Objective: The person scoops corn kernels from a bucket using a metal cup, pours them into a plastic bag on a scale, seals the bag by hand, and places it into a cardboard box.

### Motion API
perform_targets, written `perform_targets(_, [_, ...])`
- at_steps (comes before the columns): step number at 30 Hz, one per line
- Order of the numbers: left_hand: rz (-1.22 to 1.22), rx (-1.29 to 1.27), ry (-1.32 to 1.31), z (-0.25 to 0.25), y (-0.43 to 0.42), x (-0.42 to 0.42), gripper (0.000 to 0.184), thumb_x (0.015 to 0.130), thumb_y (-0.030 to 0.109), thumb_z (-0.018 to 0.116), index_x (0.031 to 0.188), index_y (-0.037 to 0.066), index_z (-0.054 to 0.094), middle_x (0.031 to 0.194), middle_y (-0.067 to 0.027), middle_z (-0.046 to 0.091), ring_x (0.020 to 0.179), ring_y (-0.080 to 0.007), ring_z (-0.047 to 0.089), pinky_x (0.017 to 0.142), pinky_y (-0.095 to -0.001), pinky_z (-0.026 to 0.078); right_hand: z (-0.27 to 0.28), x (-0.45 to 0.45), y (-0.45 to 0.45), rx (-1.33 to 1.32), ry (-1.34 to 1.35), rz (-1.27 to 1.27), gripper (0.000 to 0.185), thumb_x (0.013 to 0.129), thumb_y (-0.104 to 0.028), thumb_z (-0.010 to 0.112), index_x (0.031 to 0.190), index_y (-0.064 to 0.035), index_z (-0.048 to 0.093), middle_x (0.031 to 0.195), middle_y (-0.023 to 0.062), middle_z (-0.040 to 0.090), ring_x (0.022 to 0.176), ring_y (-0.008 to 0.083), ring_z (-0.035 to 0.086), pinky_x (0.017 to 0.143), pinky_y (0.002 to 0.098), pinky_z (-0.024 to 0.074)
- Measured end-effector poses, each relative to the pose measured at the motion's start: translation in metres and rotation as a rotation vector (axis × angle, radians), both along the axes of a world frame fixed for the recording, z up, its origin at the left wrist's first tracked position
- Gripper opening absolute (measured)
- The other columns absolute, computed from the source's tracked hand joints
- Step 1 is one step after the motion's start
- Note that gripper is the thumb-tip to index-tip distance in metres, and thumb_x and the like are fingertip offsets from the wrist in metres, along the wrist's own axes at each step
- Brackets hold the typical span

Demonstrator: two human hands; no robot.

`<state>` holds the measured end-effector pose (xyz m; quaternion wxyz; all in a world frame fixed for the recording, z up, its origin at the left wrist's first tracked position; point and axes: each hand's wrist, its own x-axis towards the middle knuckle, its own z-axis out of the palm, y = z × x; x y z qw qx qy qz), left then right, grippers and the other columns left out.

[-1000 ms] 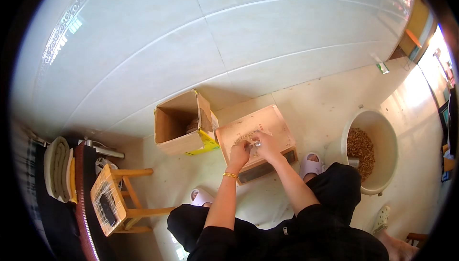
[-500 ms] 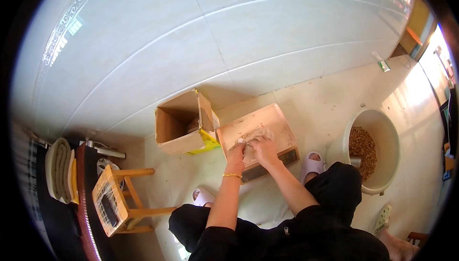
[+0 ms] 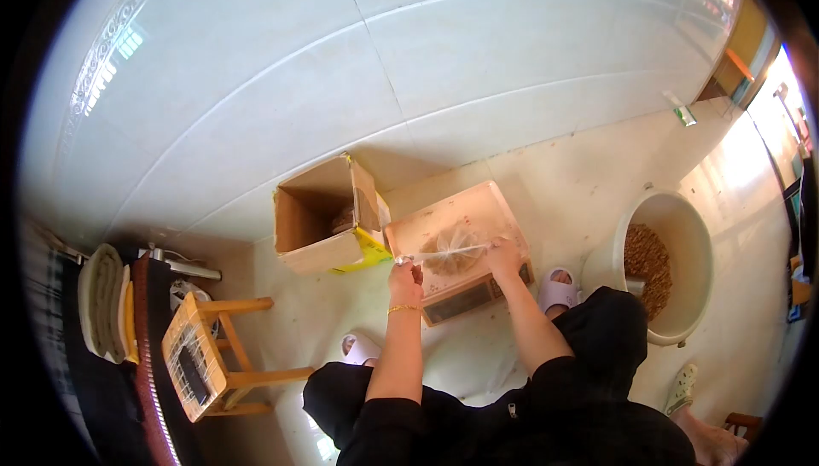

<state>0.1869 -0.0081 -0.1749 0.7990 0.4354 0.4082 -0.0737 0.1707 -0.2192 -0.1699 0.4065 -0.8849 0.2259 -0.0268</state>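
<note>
Plastic bag (image 3: 451, 252), transparent, top stretched.

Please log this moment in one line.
clear bag: top stretched taut; left hand: holds one end; right hand: holds other end; beneath: pinkish box

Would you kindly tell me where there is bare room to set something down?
Mostly bare floor lies between the orange box, wall and white bucket; a smaller patch lies between the wooden stool, cardboard box and left slipper. It is crowded atop the orange box, where the left hand and right hand hold the plastic bag.
</note>
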Motion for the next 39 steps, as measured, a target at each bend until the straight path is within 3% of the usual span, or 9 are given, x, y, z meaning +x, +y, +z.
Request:
perform_targets(5, [0.009, -0.033, 0.075, -0.017, 0.009, 0.0, 0.009, 0.089, 0.011, 0.053, 0.098, 0.009, 0.055, 0.08, -0.0011, 0.055, 0.065, -0.0119, 0.057, 0.055, -0.0235, 0.045, -0.083, 0.006, -0.011, -0.091, 0.186, -0.166, 0.012, 0.079, -0.011, 0.054, 0.071, -0.0063, 0.061, 0.071, 0.0127, 0.061, 0.064, 0.027, 0.059, 0.056, 0.0384, 0.0454])
perform_targets(10, [-0.364, 0.296, -0.246, 0.029, -0.002, 0.007, 0.011, 0.088, 0.013, 0.057, 0.095, 0.006, 0.059, 0.078, -0.0023, 0.059, 0.063, -0.011, 0.059, 0.055, -0.022, 0.046, -0.001, 0.007, -0.001, 0.898, -0.188, -0.186, 0.015, 0.085, -0.019, 0.057, 0.076, -0.007, 0.059, 0.068, 0.003, 0.059, 0.063, 0.0105, 0.055, 0.048, 0.0221, 0.0401])
perform_targets(14, [-0.636, 0.704, -0.527, 0.06, -0.024, 0.012, 0.013, 0.086, 0.014, 0.06, 0.09, 0.001, 0.063, 0.072, -0.0017, 0.061, 0.064, -0.0102, 0.058, 0.058, -0.0223, 0.045, 0.042, 0.014, 0.02, 1.105, -0.085, 0.084, 0.023, 0.086, -0.02, 0.059, 0.1, -0.0016, 0.06, 0.082, 0.0088, 0.06, 0.068, 0.017, 0.058, 0.064, 0.0312, 0.047])
perform_targets(17, [-0.765, 0.998, -0.702, 0.065, -0.04, 0.011, 0.013, 0.084, 0.009, 0.06, 0.088, -0.003, 0.062, 0.069, -0.0029, 0.06, 0.064, -0.0096, 0.056, 0.058, -0.0233, 0.044, -0.015, 0.017, 0.039, 0.599, 0.02, 0.309, 0.023, 0.083, -0.015, 0.061, 0.103, -0.0029, 0.059, 0.086, 0.0114, 0.062, 0.07, 0.0214, 0.06, 0.064, 0.0339, 0.0469])
perform_targets(19, [-0.901, 0.985, -0.742, 0.081, -0.05, 0.002, 0.013, 0.085, 0.008, 0.059, 0.093, -0.001, 0.062, 0.072, -0.0044, 0.061, 0.067, -0.0103, 0.057, 0.06, -0.0243, 0.046, -0.025, 0.006, 0.045, 0.252, -0.323, 0.412, 0.013, 0.085, -0.012, 0.059, 0.091, -0.0019, 0.063, 0.08, 0.0106, 0.064, 0.072, 0.0192, 0.06, 0.061, 0.0337, 0.0474])
perform_targets(23, [-0.591, 0.941, -0.675, 0.04, -0.042, 0.004, 0.032, 0.077, -0.005, 0.051, 0.106, 0.004, 0.059, 0.098, -0.0164, 0.062, 0.087, -0.0322, 0.061, 0.075, -0.0384, 0.049, -0.006, 0.007, 0.035, 0.302, -0.089, 0.388, 0.012, 0.079, -0.003, 0.055, 0.088, -0.0023, 0.064, 0.08, 0.0151, 0.063, 0.08, 0.0231, 0.062, 0.072, 0.033, 0.0471])
perform_targets(29, [-0.983, 1.184, -0.788, 0.031, -0.044, -0.003, 0.037, 0.074, -0.01, 0.046, 0.107, 0.004, 0.056, 0.107, -0.0193, 0.059, 0.095, -0.0362, 0.058, 0.084, -0.0421, 0.045, -0.02, 0.011, 0.034, 0.394, -0.201, 0.456, 0.014, 0.077, -0.001, 0.054, 0.087, -0.0015, 0.063, 0.083, 0.0166, 0.062, 0.083, 0.0259, 0.061, 0.074, 0.0354, 0.046])
perform_targets(32, [-0.851, 1.302, -0.874, 0.029, -0.041, -0.001, 0.035, 0.073, -0.009, 0.049, 0.104, 0.005, 0.057, 0.107, -0.0207, 0.058, 0.098, -0.0374, 0.056, 0.085, -0.0423, 0.045, -0.008, 0.01, 0.029, 0.349, -0.101, 0.469, 0.016, 0.076, 0.0, 0.052, 0.088, -0.0014, 0.063, 0.087, 0.0177, 0.062, 0.085, 0.0264, 0.061, 0.075, 0.0355, 0.0457])
perform_targets(39, [-1.002, 1.056, -0.916, 0.032, -0.041, 0.003, 0.024, 0.075, -0.005, 0.053, 0.095, 0.005, 0.06, 0.1, -0.0213, 0.06, 0.095, -0.0388, 0.056, 0.081, -0.0429, 0.046, -0.012, 0.013, 0.031, 0.168, -0.088, 0.525, 0.016, 0.077, -0.002, 0.053, 0.09, -0.0015, 0.062, 0.083, 0.0157, 0.062, 0.084, 0.0269, 0.061, 0.075, 0.0358, 0.0457])
